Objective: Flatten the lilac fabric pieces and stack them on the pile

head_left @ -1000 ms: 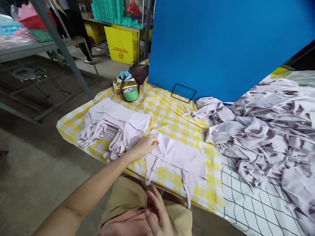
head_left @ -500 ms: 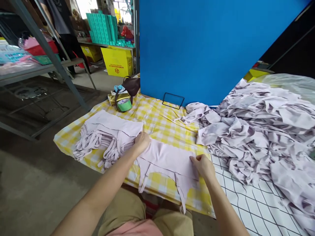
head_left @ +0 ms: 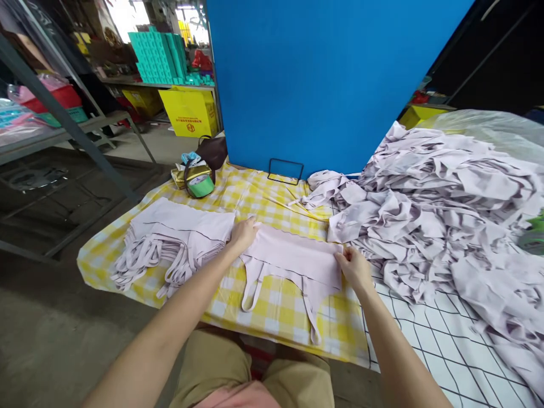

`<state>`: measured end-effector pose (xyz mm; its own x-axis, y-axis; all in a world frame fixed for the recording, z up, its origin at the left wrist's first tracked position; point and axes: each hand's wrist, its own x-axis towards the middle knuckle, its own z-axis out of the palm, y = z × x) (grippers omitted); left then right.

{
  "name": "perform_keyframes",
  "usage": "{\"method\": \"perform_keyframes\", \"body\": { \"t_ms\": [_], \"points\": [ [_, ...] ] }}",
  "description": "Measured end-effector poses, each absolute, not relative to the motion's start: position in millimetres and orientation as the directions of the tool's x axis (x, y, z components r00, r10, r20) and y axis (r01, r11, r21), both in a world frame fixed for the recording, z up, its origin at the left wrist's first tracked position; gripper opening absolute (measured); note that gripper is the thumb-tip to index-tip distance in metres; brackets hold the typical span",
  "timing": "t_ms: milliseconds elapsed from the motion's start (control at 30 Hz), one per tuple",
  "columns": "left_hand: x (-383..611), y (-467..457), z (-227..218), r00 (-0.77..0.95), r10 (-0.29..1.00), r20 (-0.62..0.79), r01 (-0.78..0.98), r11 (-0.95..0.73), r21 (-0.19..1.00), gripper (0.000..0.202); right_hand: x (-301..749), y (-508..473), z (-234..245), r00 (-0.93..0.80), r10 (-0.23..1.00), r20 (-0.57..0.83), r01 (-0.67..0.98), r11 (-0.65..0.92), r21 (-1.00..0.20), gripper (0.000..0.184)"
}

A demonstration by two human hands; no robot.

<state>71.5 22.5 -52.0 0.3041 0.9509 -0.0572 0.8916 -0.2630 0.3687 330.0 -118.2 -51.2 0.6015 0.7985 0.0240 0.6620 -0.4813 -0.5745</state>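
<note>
Currently flattening pale lilac stretch-fabric garment (head_left: 293,258) between both hands: left hand (head_left: 243,234) pinching its left corner, right hand (head_left: 354,266) gripping right edge. Probably shifting next onto folded stack of matching lilac garments (head_left: 178,235) left of left hand.

Tall blue panel (head_left: 323,79) upright at the back of the desk (head_left: 276,306), itself draped in yellow checked cloth beside a white grid-patterned sheet (head_left: 442,351). Grey concrete floor (head_left: 51,334) on the left, under a grey metal rack (head_left: 63,130). Farther back, shelves stacked with teal boxes (head_left: 159,54), a yellow carton (head_left: 189,110), daylight from a bright opening (head_left: 119,14) behind
</note>
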Motion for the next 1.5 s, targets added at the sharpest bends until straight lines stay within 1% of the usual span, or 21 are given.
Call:
{"method": "perform_keyframes", "body": {
  "t_ms": [100,167,267,333,633,867,1000,1067,1133,1167,1233,1333,1400,1500],
  "points": [
    [73.1,25.0,-56.0,0.291,0.956,-0.036,0.882,-0.253,0.398,0.021,329.9,-115.0,-57.1,0.617,0.787,0.024,0.645,-0.487,-0.589,0.014],
    [70.2,24.1,-58.3,0.293,0.956,-0.029,0.870,-0.254,0.422,0.028,329.7,-115.9,-60.0,0.625,0.781,0.009,0.627,-0.496,-0.601,0.015],
    [64.3,20.9,-60.9,0.316,0.948,-0.025,0.846,-0.270,0.459,0.046,328.8,-119.7,-62.3,0.616,0.787,-0.018,0.615,-0.496,-0.613,0.031],
    [61.5,18.7,-62.5,0.334,0.942,-0.020,0.830,-0.284,0.480,0.052,327.7,-122.3,-62.8,0.595,0.803,-0.030,0.623,-0.485,-0.614,0.037],
    [58.3,14.4,-68.8,0.378,0.923,0.075,0.762,-0.357,0.540,0.053,324.6,-127.6,-65.5,0.551,0.835,-0.004,0.671,-0.445,-0.593,0.033],
    [50.7,8.4,-70.7,0.375,0.923,0.091,0.751,-0.359,0.554,0.053,322.5,-139.2,-66.7,0.522,0.853,-0.004,0.688,-0.424,-0.589,0.043],
    [50.4,11.4,-71.8,0.384,0.919,0.095,0.751,-0.370,0.547,0.047,323.7,-137.2,-66.3,0.514,0.858,0.013,0.701,-0.411,-0.583,0.037],
    [50.3,10.4,-71.5,0.378,0.920,0.107,0.757,-0.374,0.536,0.044,323.8,-136.5,-63.5,0.529,0.848,0.036,0.706,-0.416,-0.573,0.038],
    [48.5,4.3,-70.6,0.370,0.917,0.149,0.770,-0.392,0.504,0.043,321.0,-141.7,-59.1,0.547,0.835,0.064,0.714,-0.426,-0.556,0.037],
    [46.6,-0.8,-70.3,0.377,0.909,0.177,0.774,-0.414,0.479,0.042,318.0,-147.6,-56.9,0.541,0.839,0.062,0.722,-0.426,-0.546,0.034],
    [40.7,-13.8,-70.6,0.424,0.878,0.222,0.767,-0.479,0.426,0.040,308.7,-165.9,-54.0,0.489,0.872,0.011,0.745,-0.411,-0.525,0.026],
    [29.1,-32.4,-73.7,0.504,0.829,0.242,0.735,-0.559,0.384,0.036,292.0,-199.9,-54.6,0.386,0.915,-0.121,0.765,-0.390,-0.512,0.028],
    [23.4,-37.8,-76.2,0.502,0.828,0.249,0.736,-0.560,0.379,0.034,285.6,-215.2,-57.0,0.389,0.907,-0.160,0.748,-0.413,-0.519,0.029],
    [24.5,-32.5,-76.1,0.448,0.864,0.231,0.780,-0.504,0.371,0.033,288.5,-213.6,-58.0,0.473,0.872,-0.127,0.719,-0.465,-0.516,0.025]
  ]
}}
